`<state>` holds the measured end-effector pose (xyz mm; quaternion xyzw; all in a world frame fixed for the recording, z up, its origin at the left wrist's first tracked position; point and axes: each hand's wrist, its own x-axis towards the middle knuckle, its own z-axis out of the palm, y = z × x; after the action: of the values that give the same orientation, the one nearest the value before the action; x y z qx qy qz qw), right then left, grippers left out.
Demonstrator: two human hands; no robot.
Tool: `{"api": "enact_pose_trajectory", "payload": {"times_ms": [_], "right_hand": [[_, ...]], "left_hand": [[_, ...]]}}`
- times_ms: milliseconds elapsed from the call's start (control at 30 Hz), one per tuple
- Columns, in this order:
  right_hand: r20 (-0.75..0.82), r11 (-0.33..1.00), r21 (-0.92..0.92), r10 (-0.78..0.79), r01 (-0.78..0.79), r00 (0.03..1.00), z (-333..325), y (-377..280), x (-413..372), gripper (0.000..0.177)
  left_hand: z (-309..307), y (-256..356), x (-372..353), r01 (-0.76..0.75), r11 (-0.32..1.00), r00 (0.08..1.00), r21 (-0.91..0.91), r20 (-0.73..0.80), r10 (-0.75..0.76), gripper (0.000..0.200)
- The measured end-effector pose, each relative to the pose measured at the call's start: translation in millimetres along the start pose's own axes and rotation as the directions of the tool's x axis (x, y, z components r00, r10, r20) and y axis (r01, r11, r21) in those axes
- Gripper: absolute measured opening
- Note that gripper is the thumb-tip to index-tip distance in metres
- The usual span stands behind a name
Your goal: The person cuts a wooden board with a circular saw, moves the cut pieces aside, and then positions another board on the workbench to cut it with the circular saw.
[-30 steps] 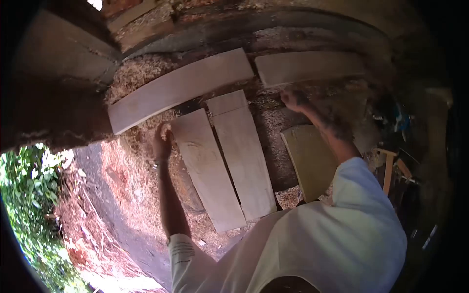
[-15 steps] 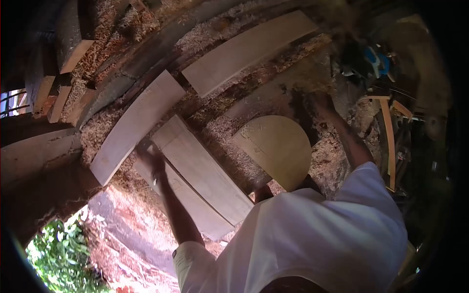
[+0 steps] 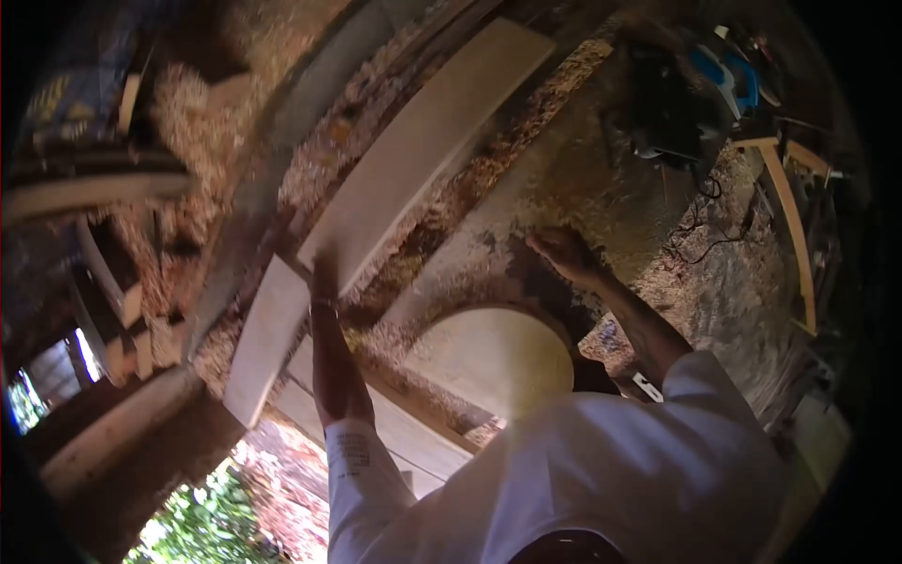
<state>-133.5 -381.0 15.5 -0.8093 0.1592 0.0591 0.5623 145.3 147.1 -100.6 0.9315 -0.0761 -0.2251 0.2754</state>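
Observation:
My left hand (image 3: 324, 277) is at the near end of a long pale board (image 3: 427, 141) with a curved edge; its fingers are dark and blurred, so their grip cannot be made out. Just left of it lies a shorter board (image 3: 268, 338). My right hand (image 3: 561, 252) hovers or rests over the dusty work surface (image 3: 489, 230), its fingers bent together, and what they may hold is too small to tell. Nearer my body lies a rounded wooden piece (image 3: 493, 362). Two flat boards (image 3: 404, 423) are partly hidden under my left arm.
A dark power tool (image 3: 662, 108) with a cord stands at the upper right, beside a blue-handled tool (image 3: 728, 80). Thin wooden strips (image 3: 794, 235) lean at the right. Wood shavings (image 3: 413, 254) cover much of the area. Thick timbers (image 3: 117, 437) lie at the left.
My left hand has moved from the paired boards to the end of the long board. My right hand has drawn nearer over the work surface. The view has shifted and turned.

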Motion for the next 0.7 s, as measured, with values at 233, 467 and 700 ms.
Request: {"api": "enact_pose_trajectory", "payload": {"times_ms": [233, 467, 700], "right_hand": [[0.055, 0.798, 0.524, 0.317, -0.297, 0.947, -45.3, -26.8, 81.2, 0.067], [-0.051, 0.262, 0.965, 0.292, -0.028, 0.955, -31.7, -42.1, 220.2, 0.072], [0.056, 0.475, 0.832, 0.444, -0.288, 0.894, -20.8, -100.8, 100.3, 0.043]], "left_hand": [[-51.8, 138.0, -115.0, 0.353, 0.604, 0.832, -0.715, -0.056, -0.553, 0.056], [26.2, 219.9, -223.0, 0.314, 0.584, 0.819, -0.749, -0.098, -0.566, 0.07], [64.7, 203.5, -329.5, 0.323, 0.189, 0.56, -0.927, 0.026, -0.828, 0.074]]}}
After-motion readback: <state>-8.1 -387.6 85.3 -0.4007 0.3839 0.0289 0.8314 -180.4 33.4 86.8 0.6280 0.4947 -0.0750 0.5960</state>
